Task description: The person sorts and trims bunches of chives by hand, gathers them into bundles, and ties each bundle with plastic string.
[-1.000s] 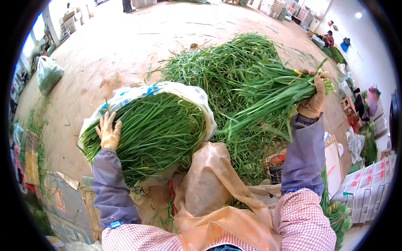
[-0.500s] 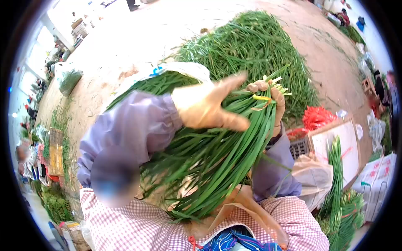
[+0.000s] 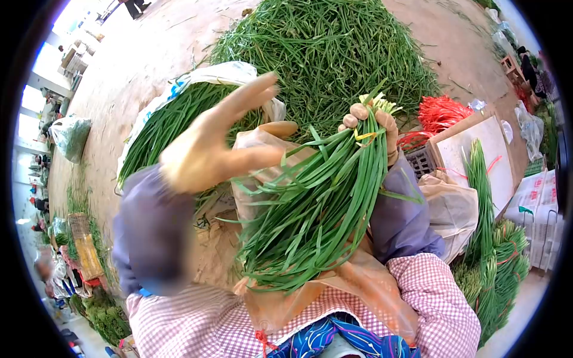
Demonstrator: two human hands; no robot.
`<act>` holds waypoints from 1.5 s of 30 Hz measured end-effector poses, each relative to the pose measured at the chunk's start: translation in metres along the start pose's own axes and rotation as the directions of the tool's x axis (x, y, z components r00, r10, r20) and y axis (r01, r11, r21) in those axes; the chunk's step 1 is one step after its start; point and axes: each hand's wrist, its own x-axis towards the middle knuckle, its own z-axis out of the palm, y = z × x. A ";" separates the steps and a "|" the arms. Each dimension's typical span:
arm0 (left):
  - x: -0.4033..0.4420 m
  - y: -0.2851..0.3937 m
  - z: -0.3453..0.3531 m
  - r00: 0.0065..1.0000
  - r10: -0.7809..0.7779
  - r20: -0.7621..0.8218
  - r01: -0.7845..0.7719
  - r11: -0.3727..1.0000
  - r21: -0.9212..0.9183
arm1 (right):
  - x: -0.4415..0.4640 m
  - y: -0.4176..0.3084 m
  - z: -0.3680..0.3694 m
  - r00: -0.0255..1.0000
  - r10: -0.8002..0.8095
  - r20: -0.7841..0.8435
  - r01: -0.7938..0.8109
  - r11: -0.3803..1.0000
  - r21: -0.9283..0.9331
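My right hand (image 3: pixel 385 131), in a tan glove, is closed around a bunch of garlic chives (image 3: pixel 325 197) near its pale cut ends. A yellow tie (image 3: pixel 364 137) sits on the bunch just below my fingers. The long green leaves fan down and left over my lap. My left hand (image 3: pixel 221 140), also gloved and slightly blurred, is raised to the left of the bunch. Its fingers and thumb are spread, with nothing in them. Behind that hand lies a white plastic bag (image 3: pixel 230 71) full of loose chives.
A large heap of loose chives (image 3: pixel 322 53) covers the floor ahead. At right are red ties (image 3: pixel 441 116), a crate (image 3: pixel 421 160), a white-faced board (image 3: pixel 483 161) and stacked tied bunches (image 3: pixel 507 280). A translucent apron (image 3: pixel 352 286) covers my lap.
My left hand has swung left, away from the bunch, and the leaves hang more together. My right hand keeps its hold. The view has shifted, showing more of the white bag.
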 end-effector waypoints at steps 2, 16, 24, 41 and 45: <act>0.039 -0.027 0.028 0.994 0.033 0.101 -0.013 0.981 -0.192 | 0.003 0.004 0.001 1.000 -0.015 0.003 0.014 0.999 0.033; -0.005 -0.071 0.122 0.938 -0.253 0.237 0.310 0.303 -0.901 | -0.034 0.021 0.000 0.784 0.118 -0.610 -0.142 0.990 0.008; 0.055 -0.078 0.119 0.761 -0.537 0.364 0.606 0.386 -0.696 | -0.046 0.091 -0.002 0.555 0.432 -0.711 -0.159 0.894 0.419; 0.158 -0.217 0.146 0.716 -0.529 0.456 0.617 0.785 -0.059 | -0.044 0.121 -0.184 0.403 0.129 -0.906 0.097 0.978 0.182; 0.125 -0.150 0.127 0.810 -0.524 0.263 0.555 0.541 -0.632 | 0.013 0.100 -0.109 0.342 -0.196 -0.919 0.221 0.967 -0.125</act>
